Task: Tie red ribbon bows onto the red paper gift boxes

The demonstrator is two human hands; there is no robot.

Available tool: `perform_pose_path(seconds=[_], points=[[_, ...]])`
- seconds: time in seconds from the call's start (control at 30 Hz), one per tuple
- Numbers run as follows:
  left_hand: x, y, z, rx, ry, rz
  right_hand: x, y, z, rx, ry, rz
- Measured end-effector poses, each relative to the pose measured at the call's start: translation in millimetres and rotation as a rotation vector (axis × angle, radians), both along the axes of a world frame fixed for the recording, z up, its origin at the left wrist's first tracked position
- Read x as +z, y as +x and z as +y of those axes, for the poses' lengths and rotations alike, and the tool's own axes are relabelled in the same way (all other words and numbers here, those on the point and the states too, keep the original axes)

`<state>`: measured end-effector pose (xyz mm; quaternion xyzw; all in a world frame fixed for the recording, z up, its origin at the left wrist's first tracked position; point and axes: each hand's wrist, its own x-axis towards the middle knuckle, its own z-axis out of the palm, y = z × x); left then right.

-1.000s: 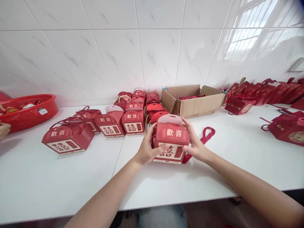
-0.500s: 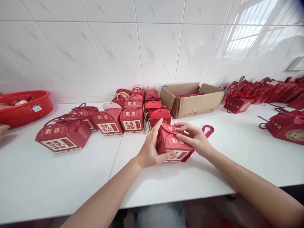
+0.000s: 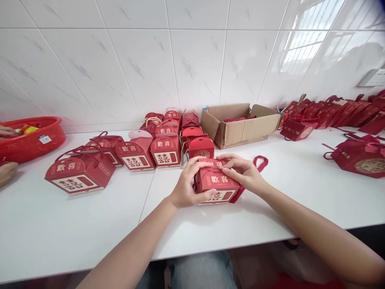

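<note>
Between my two hands a red gift box (image 3: 221, 179) with gold and cream lettering rests on the white table. My left hand (image 3: 191, 184) is curled round its left side, thumb on the front and fingers over the top. Bent over the top flaps from the right, my right hand (image 3: 242, 172) presses them with its fingertips. A dark red ribbon loop (image 3: 261, 163) sticks out behind my right hand. Part of the box's left side and top is hidden by my fingers.
Several similar boxes (image 3: 165, 151) stand close behind, and a corded box (image 3: 80, 172) is at the left. A cardboard carton (image 3: 246, 130) is by the wall. Another person's hand (image 3: 8, 172) is beside a red plastic basket (image 3: 54, 138). More red boxes (image 3: 357, 158) stand right.
My left fingers have moved from upright at the box's side to lying over its top. Another person's hands have come into view at the far left, one at the basket.
</note>
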<state>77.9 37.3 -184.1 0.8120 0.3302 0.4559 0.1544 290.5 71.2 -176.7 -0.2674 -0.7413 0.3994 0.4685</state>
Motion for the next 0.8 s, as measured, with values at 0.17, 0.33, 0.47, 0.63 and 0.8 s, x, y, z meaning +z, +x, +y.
perform_pose_path(seconds=[0.17, 0.33, 0.47, 0.63, 0.8], points=[[3.1, 0, -2, -0.024, 0.065, -0.036, 5.9, 6, -1, 0.045, 0.026, -0.015], [-1.1, 2, -1, -0.069, 0.007, -0.054, 6.2, 15, 7, 0.1, -0.154, 0.078], [-8.9, 4, 1, -0.105, -0.129, -0.124, 7.0, 23, 14, 0.157, -0.174, 0.068], [-13.1, 5, 1, -0.107, -0.207, -0.182, 8.8, 23, 13, 0.316, -0.131, -0.035], [-14.5, 3, 2, -0.082, -0.221, -0.169, 4.3, 12, 10, 0.162, -0.235, 0.008]])
